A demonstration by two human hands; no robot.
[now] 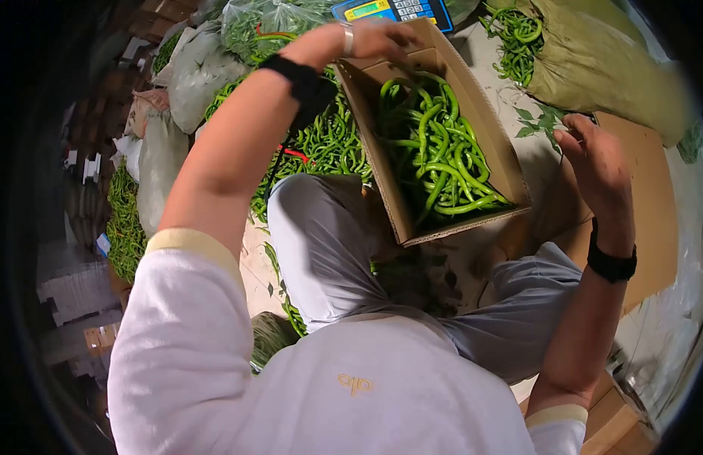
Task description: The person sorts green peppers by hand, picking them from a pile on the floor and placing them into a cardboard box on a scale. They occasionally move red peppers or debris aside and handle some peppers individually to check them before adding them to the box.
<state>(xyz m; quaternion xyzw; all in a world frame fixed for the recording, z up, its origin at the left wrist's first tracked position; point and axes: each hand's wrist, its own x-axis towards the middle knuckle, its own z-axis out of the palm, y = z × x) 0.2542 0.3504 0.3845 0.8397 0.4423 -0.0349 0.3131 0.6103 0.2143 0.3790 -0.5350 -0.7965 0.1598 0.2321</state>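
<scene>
A cardboard box (458, 83) stands tilted in front of me, with long green chili peppers (442, 152) piled inside. My left hand (374, 39) is over the box's far left corner, its fingers stretched out and slightly blurred; nothing shows in them. To the right of the box is my right hand (600, 163), with thumb and fingers closed on a small sprig of green leaves (547, 125). The sprig hangs off the fingertips, apart from the box.
A heap of green peppers (332, 140) lies left of the box. Behind it are a blue scale with a keypad (397, 10) and plastic bags. A tan sack (594, 57) spills peppers at the far right, near a flat cardboard sheet (647, 197).
</scene>
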